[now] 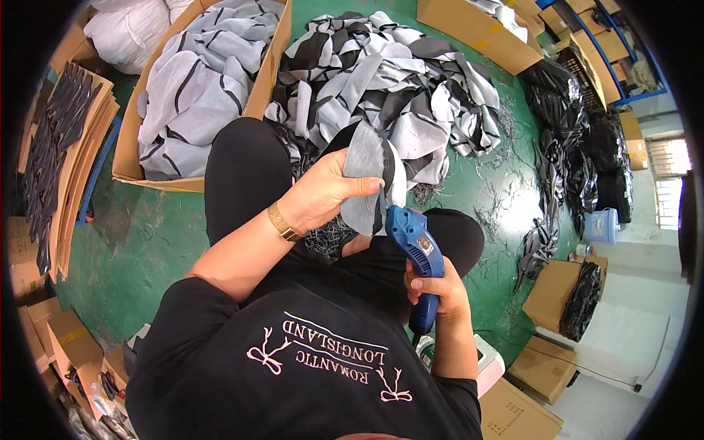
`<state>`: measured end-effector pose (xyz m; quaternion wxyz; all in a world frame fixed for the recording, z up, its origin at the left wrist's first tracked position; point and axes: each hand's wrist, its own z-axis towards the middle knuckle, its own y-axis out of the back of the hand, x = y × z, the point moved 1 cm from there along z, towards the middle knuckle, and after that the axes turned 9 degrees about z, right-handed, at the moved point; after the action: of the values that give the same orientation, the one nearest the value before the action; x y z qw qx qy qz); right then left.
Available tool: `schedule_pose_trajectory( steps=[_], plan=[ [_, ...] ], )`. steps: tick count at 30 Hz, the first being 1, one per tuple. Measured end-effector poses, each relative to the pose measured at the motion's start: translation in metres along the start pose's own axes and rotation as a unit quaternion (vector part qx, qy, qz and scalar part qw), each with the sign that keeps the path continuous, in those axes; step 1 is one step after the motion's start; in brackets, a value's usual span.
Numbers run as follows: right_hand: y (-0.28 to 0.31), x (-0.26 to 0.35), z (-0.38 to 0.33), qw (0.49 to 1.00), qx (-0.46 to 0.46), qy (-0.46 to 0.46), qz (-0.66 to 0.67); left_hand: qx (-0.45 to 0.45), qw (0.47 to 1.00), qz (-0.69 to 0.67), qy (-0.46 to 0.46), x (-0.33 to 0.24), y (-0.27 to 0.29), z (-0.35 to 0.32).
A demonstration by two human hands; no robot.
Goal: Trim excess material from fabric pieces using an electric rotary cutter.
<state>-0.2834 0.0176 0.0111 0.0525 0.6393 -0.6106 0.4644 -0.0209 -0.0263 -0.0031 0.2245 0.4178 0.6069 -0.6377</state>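
My left hand (pixel 330 192) pinches a curved grey piece of fabric (pixel 361 165) with a black band, the thumb lying on its front. A white part of the fabric shows at its right side. My right hand (pixel 440 287) is wrapped round the handle of a blue electric cutter (pixel 415 238), which tilts up and to the left. The cutter's head is at the right edge of the fabric, just below my left fingertips. Its blade is too small to make out. Both hands are above my lap.
Beyond my knees lies a large heap of grey and black fabric pieces (pixel 381 81). A cardboard box (pixel 275 59) at the left holds similar pieces. Thin trimmings (pixel 491 161) litter the green floor. Black bags (pixel 561 95) and a blue bucket (pixel 601 226) stand at the right.
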Motion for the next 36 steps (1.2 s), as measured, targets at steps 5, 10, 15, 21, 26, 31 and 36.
schedule_pose_trajectory(
  steps=[5, 10, 15, 21, 26, 31, 36],
  plan=[
    [-0.011, -0.007, 0.005, 0.999, 0.011, 0.008, 0.049, -0.002, 1.000, -0.019, 0.008, 0.004, 0.000, -0.003],
    [-0.010, -0.007, 0.012, 0.993, 0.038, 0.007, 0.114, 0.034, 0.999, 0.006, 0.024, 0.002, 0.000, -0.005],
    [-0.011, 0.016, 0.019, 0.996, -0.016, 0.077, 0.044, 0.047, 0.996, 0.062, 0.035, 0.003, -0.001, -0.007],
    [-0.042, 0.043, 0.037, 0.952, -0.129, 0.243, -0.133, 0.040, 0.993, 0.109, 0.031, 0.014, -0.014, -0.009],
    [-0.051, 0.037, 0.056, 0.952, -0.125, 0.220, -0.171, -0.006, 0.993, 0.108, 0.036, 0.023, -0.004, -0.004],
    [-0.031, 0.029, 0.033, 0.952, -0.153, 0.234, -0.125, -0.067, 0.997, 0.010, 0.021, 0.018, 0.011, 0.000],
    [-0.026, 0.017, 0.005, 0.963, -0.131, 0.135, -0.194, -0.097, 0.995, 0.009, -0.016, 0.013, 0.017, 0.003]
  ],
)
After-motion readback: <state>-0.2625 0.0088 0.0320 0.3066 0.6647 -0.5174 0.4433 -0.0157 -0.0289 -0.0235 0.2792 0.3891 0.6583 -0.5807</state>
